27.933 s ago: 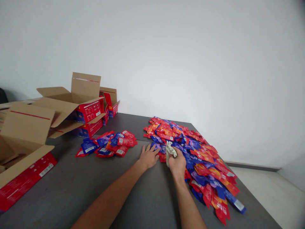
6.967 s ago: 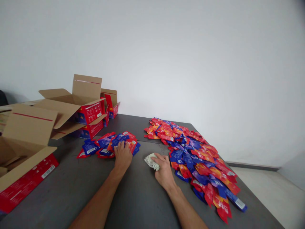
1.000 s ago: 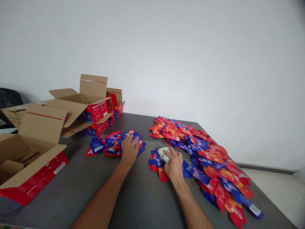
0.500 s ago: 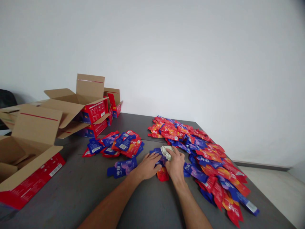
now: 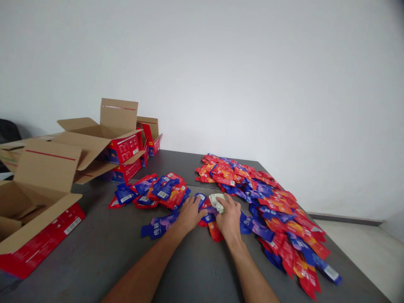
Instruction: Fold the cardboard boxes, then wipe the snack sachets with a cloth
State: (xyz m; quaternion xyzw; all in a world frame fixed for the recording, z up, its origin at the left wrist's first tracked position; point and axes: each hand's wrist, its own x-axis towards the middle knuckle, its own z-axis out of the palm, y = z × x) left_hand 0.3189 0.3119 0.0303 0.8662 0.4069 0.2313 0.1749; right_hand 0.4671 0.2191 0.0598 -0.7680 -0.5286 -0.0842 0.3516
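Observation:
In the head view, a folded white cloth (image 5: 215, 203) is held in my right hand (image 5: 229, 214), which presses it on the pouches lying in front of me. Flat under and between my hands are a blue pouch (image 5: 209, 215) and a red pouch (image 5: 215, 232), both partly covered. My left hand (image 5: 190, 214) rests with outstretched fingers and thumb apart at the left side of the blue pouch. Beneath my left wrist another blue pouch (image 5: 156, 227) lies flat on the dark table (image 5: 195, 269).
Left of my hands is a small heap of red and blue pouches (image 5: 168, 191). A large heap of them (image 5: 271, 206) spreads along the table's right side. Open cardboard boxes, including a near red one (image 5: 47, 240) and stacked ones (image 5: 126, 149), stand at the left. A white wall rises behind.
My left hand has moved slightly left and its thumb is farther out from the fingers. My right hand, with the cloth, has shifted a little left, and more of the blue pouch shows.

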